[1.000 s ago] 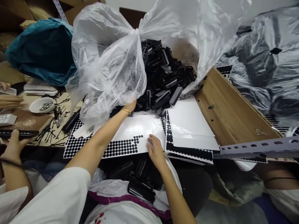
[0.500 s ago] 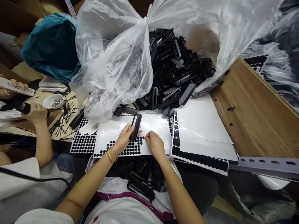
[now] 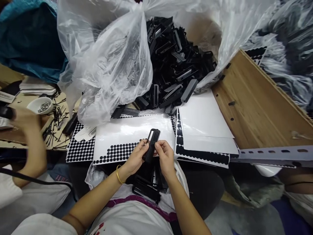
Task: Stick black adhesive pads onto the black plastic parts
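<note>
My left hand [image 3: 135, 159] grips a long black plastic part [image 3: 151, 145] by its lower end, holding it upright over my lap. My right hand [image 3: 165, 156] pinches the same part from the right side, fingers closed on its edge. Just beyond my hands lies a white sheet [image 3: 137, 130] with rows of round black stickers [image 3: 117, 152] along its near edge. Behind it, a clear plastic bag [image 3: 110, 62] spills a heap of black plastic parts [image 3: 173, 62].
More sticker sheets [image 3: 202, 130] lie to the right beside a wooden board [image 3: 254, 104] and a perforated metal rail [image 3: 274, 154]. Several black parts [image 3: 146, 187] rest in my lap. At the left, another person's arm [image 3: 34, 143] reaches near a white bowl [image 3: 39, 105] and scattered black pins.
My left hand left the bag with a black part and drew it back toward my lap. My right hand lifted off the sticker sheet and closed on the part. The neighbour's arm moved.
</note>
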The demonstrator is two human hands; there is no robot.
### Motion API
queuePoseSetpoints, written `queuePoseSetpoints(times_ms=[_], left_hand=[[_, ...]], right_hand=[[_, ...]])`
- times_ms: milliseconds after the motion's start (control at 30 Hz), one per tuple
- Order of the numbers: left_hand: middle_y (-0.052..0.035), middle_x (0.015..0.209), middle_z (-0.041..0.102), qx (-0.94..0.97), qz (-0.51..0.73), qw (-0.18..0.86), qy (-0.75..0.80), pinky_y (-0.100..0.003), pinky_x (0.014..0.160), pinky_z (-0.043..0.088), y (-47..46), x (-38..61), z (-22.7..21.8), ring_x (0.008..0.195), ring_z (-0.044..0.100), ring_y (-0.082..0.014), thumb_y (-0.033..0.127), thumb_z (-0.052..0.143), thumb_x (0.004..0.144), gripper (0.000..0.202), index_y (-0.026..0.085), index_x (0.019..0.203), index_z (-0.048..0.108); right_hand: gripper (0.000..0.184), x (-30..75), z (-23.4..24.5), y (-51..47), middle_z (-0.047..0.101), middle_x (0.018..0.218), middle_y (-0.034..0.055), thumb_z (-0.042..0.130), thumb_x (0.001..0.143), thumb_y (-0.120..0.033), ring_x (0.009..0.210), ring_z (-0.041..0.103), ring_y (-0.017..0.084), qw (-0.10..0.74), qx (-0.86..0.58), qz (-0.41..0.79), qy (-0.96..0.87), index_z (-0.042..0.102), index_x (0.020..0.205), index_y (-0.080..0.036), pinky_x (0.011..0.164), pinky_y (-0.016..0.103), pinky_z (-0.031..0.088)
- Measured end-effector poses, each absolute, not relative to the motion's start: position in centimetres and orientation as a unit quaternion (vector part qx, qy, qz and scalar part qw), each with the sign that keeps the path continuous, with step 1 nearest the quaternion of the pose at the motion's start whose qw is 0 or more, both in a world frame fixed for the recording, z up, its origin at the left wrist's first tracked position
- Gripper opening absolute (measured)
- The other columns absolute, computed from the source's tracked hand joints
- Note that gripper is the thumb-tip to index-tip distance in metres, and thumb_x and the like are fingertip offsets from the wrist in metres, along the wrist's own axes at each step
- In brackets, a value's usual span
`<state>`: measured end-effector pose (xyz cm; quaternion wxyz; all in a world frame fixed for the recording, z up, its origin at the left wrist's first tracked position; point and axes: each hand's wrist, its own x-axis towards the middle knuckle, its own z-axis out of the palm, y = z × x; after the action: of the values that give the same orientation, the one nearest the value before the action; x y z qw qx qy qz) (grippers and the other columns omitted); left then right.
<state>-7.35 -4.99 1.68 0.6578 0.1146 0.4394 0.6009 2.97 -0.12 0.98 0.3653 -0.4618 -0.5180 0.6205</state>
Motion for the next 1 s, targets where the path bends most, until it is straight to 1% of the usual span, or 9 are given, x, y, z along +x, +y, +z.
queuePoseSetpoints(times_ms=[133,300,433,500,600,700,767,833,1000], left_hand=[[0.0029,0.076,0.058,0.116,0.598,0.649,0.456,-0.017,0.06,0.041,-5.3,-7.0,1.7,0.066,0.053,-0.0072,0.038,0.066,0.074,0.025,0.019,0.089,0.057],[0.0042,0.073,0.054,0.127,0.595,0.63,0.483,-0.017,0.061,0.04,-5.5,-6.4,1.5,0.067,0.05,-0.0074,0.041,0.064,0.075,0.027,0.019,0.089,0.056],[0.0046,0.073,0.054,0.166,0.59,0.61,0.502,-0.016,0.062,0.04,-5.5,-6.4,1.1,0.066,0.05,-0.006,0.039,0.064,0.076,0.023,0.019,0.086,0.056],[0.0029,0.075,0.058,0.175,0.572,0.636,0.489,-0.018,0.065,0.044,-5.6,-6.6,0.8,0.069,0.054,-0.0075,0.037,0.064,0.077,0.022,0.018,0.084,0.057],[-0.0031,0.085,0.066,0.146,0.548,0.684,0.46,-0.028,0.079,0.048,-5.6,-6.8,0.4,0.081,0.063,-0.0141,0.037,0.063,0.078,0.023,0.016,0.084,0.057],[-0.0081,0.094,0.069,0.129,0.547,0.701,0.44,-0.037,0.09,0.047,-5.3,-6.4,0.1,0.091,0.065,-0.0192,0.037,0.061,0.08,0.023,0.015,0.086,0.057],[-0.0094,0.098,0.069,0.129,0.543,0.714,0.423,-0.038,0.093,0.046,-4.7,-5.8,-0.2,0.095,0.065,-0.0205,0.038,0.061,0.079,0.024,0.015,0.084,0.058],[-0.0095,0.099,0.069,0.13,0.535,0.728,0.408,-0.038,0.093,0.046,-4.1,-5.0,-0.5,0.097,0.064,-0.0211,0.039,0.063,0.077,0.025,0.015,0.08,0.058],[-0.0077,0.091,0.069,0.143,0.51,0.751,0.394,-0.038,0.092,0.046,-2.8,-3.8,-1.5,0.092,0.064,-0.0194,0.041,0.065,0.076,0.028,0.015,0.079,0.058]], right_hand=[[0.019,3.3,0.8,-0.7,0.048,0.064,-0.0027,0.052,0.08,-0.039,0.056,0.046,0.011,0.365,-0.479,0.581,-0.547,0.049,0.075,-0.02,0.05,0.023,0.042],[0.015,3.2,0.5,-1.0,0.05,0.066,-0.0021,0.047,0.083,-0.034,0.056,0.047,0.011,0.361,-0.48,0.528,-0.601,0.047,0.076,-0.021,0.051,0.023,0.041],[0.01,3.6,0.5,-1.1,0.053,0.068,-0.0011,0.044,0.084,-0.027,0.057,0.049,0.013,0.343,-0.482,0.429,-0.683,0.046,0.077,-0.021,0.055,0.026,0.042],[0.007,4.9,0.3,-1.2,0.055,0.07,0.0001,0.044,0.084,-0.025,0.059,0.051,0.014,0.338,-0.495,0.362,-0.714,0.046,0.078,-0.021,0.058,0.028,0.042],[0.006,8.3,0.0,-1.3,0.056,0.074,0.0018,0.044,0.085,-0.024,0.063,0.053,0.015,0.348,-0.534,0.281,-0.717,0.049,0.082,-0.022,0.058,0.028,0.043],[0.006,11.7,-0.2,-1.3,0.056,0.077,0.0029,0.046,0.087,-0.026,0.067,0.053,0.017,0.344,-0.566,0.206,-0.72,0.051,0.087,-0.022,0.06,0.029,0.044],[0.009,13.0,-0.4,-1.2,0.055,0.081,0.0043,0.045,0.088,-0.026,0.073,0.054,0.018,0.319,-0.557,0.169,-0.748,0.052,0.091,-0.022,0.063,0.031,0.044],[0.011,13.2,-0.7,-1.1,0.053,0.082,0.0053,0.043,0.089,-0.024,0.076,0.054,0.02,0.283,-0.539,0.141,-0.78,0.054,0.09,-0.022,0.063,0.031,0.044],[0.021,12.2,-0.9,-0.9,0.051,0.076,0.0045,0.037,0.091,-0.019,0.071,0.05,0.018,0.227,-0.498,0.102,-0.831,0.055,0.08,-0.021,0.063,0.029,0.041]])
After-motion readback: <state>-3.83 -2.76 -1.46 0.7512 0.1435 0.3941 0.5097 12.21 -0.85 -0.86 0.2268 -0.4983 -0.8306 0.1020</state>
